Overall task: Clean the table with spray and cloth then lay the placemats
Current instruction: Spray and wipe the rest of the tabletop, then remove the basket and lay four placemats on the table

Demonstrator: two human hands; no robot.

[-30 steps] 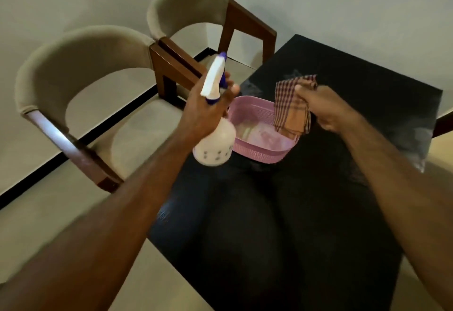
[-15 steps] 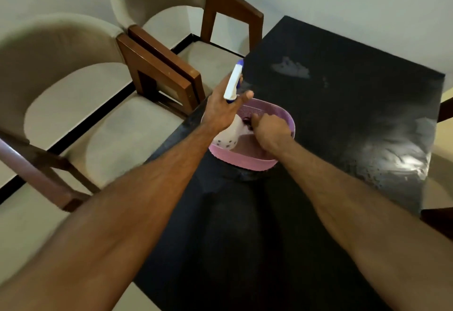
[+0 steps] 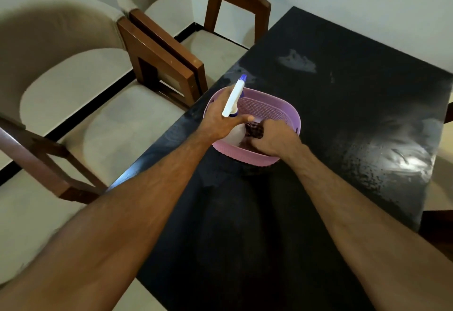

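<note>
A pink plastic basket (image 3: 272, 105) stands near the left edge of the black table (image 3: 343, 119). My left hand (image 3: 220, 117) grips the neck of a white spray bottle (image 3: 234, 100) with a blue nozzle, its body lowered into the basket. My right hand (image 3: 272, 136) is inside the basket too, its curled fingers holding the dark checked cloth (image 3: 255, 130), most of which is hidden by the hand. No placemats are in view.
Two beige upholstered chairs with brown wooden frames, one (image 3: 73, 105) nearer and one (image 3: 220, 16) farther, stand close along the table's left side. A wet, shiny patch (image 3: 402, 161) lies on the right part of the tabletop. A white wall runs behind the table.
Both hands came down from above the table into the basket: the bottle's body sank into it, and the cloth that hung from my right hand now lies bunched inside.
</note>
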